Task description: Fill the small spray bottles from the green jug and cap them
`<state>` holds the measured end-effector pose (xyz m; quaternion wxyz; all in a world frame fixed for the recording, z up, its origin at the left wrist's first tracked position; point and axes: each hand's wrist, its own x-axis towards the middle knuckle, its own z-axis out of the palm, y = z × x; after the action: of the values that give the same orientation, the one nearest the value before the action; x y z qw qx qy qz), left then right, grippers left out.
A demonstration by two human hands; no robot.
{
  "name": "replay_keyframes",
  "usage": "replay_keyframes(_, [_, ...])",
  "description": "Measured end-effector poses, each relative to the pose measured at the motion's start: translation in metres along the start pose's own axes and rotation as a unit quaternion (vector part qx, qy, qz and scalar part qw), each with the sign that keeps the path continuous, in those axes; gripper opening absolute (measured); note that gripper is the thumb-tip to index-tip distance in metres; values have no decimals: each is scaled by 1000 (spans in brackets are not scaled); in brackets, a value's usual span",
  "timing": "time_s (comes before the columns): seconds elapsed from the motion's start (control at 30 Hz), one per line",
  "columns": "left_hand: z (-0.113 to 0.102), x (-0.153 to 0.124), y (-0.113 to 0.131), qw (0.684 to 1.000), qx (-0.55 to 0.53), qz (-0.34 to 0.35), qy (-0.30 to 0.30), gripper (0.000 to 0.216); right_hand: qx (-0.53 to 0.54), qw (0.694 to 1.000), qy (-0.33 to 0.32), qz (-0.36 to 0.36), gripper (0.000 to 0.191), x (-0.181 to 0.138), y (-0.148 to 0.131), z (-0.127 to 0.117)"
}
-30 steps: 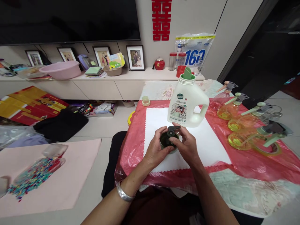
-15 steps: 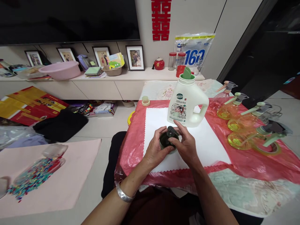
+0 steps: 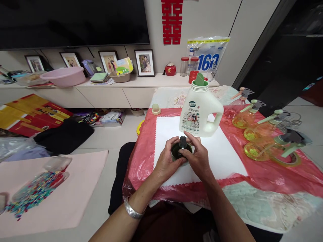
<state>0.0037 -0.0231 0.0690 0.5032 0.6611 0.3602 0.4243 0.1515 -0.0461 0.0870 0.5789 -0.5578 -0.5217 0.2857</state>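
Note:
Between my hands, over the white sheet (image 3: pixel 222 158), is a dark green pump bottle (image 3: pixel 182 144), seen from above with its pump head uppermost. My left hand (image 3: pixel 166 159) wraps round its left side. On the other side, my right hand (image 3: pixel 201 157) closes on it, the thumb across the top beside the pump head. The bottle's lower body is mostly hidden by my fingers. Just beyond stands a white detergent jug (image 3: pixel 199 109), uncapped, with a green spout showing. A pale translucent cap (image 3: pixel 155 109) rests on the red plastic cover to the left.
Several spray bottles (image 3: pixel 254 149) with yellow or clear contents stand along the right, near a roll of tape (image 3: pixel 290 160). Red plastic (image 3: pixel 141 168) covers the table. Colourful small pieces (image 3: pixel 35 193) lie on a pink mat at left. A cabinet (image 3: pixel 101 97) runs behind.
The pump head has turned slightly in my hands, its nozzle now pointing more towards me. Both hands keep their grip on the bottle. The view has shifted a little.

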Motion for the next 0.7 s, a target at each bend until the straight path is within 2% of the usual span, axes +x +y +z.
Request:
replay_keyframes(0.13, [-2, -1, -4, 1000, 14, -1, 4, 74, -16, 998, 52, -5, 56, -3, -3, 10])
replay_keyframes(0.43, [-1, -4, -14, 998, 53, -1, 12, 74, -27, 997, 60, -31, 54, -3, 3, 19])
replay_keyframes(0.6, [2, -2, -23, 994, 101, -5, 39, 70, -39, 997, 16, -59, 44, -3, 0, 14])
replay_keyframes(0.7, [2, 2, -21, 988, 145, -34, 45, 71, 9, 999, -8, -52, 44, -1, -3, 0])
